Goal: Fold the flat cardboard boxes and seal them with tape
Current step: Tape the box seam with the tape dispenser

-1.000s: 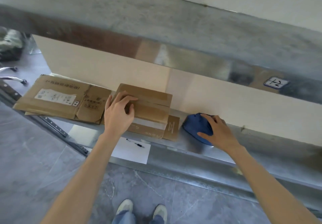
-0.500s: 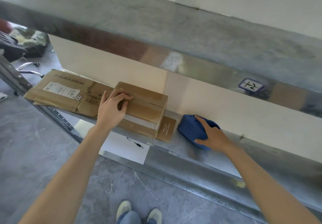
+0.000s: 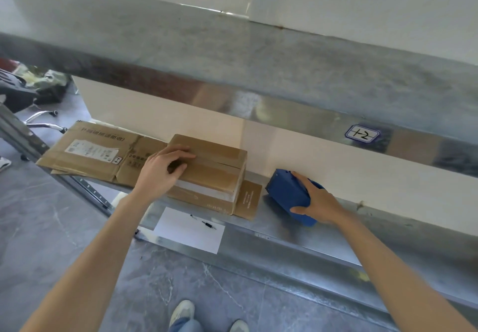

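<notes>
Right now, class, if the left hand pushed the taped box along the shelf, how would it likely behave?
Probably stiff: the taped box has closed, square sides. Likely light, being small cardboard, contents unseen. It should slide rather than tip: it sits low and wide, though it rests partly on flat cardboard, which may drag along.

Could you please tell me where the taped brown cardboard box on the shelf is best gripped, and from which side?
Probably by its short ends, from the front. The taped brown cardboard box lies lengthwise along the grey metal shelf with the wall close behind, so its back is hard to reach. The left hand rests on its left end; the right hand grips the blue tape dispenser.
</notes>
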A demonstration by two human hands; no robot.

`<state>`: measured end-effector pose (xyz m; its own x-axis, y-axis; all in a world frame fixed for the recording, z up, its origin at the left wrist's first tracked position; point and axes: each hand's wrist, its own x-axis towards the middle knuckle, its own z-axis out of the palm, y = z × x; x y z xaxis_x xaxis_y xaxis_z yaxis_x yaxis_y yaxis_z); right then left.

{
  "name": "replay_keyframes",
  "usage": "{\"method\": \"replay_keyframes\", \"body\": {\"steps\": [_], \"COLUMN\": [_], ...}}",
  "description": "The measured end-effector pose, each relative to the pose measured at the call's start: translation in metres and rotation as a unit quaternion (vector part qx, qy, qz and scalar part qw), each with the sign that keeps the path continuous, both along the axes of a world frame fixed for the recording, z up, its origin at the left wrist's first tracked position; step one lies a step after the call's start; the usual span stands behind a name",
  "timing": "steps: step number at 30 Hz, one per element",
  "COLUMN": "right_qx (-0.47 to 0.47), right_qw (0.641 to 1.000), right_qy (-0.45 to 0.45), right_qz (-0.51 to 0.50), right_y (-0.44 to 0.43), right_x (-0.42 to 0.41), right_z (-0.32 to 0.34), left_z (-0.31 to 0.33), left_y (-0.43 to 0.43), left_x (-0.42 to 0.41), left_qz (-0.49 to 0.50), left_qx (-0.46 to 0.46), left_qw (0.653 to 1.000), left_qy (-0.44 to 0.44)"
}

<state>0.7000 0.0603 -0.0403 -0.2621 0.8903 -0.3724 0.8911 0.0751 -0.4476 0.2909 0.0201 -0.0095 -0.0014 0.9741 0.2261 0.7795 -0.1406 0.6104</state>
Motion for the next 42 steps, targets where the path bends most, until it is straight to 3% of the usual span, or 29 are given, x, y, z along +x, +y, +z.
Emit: {"method": "replay_keyframes", "body": {"steps": [6,19,26,42], "right_qx": [0.093,0.168,0.248,0.250], "right_qw": [0.994,0.985,0.966,0.954], "right_qy": [0.042,0.012,-0.053,-0.101], "right_qz": [-0.035,-0.029,-0.040,0.131], "right_y": [-0.020,-0.041,-0.048,-0.030], "right_x": [-0.017,-0.137,-0.191,-0.236], "right_z": [0.036,0.108,0.123,0.105], "left_z": [0.007,-0.008,-0.015,-0.011], "left_y": [0.013,0.029,0.035,0.038], "left_x": [-0.020,-0.058,-0.068,-0.073], "left_qz": [-0.068,-0.134,-0.174,-0.182], "left_qx": [-0.018,-0.021,-0.064,-0.076], "left_qw": [0.997,0.983,0.968,0.938], "left_qy": [-0.019,-0.126,-0.169,-0.285]}}
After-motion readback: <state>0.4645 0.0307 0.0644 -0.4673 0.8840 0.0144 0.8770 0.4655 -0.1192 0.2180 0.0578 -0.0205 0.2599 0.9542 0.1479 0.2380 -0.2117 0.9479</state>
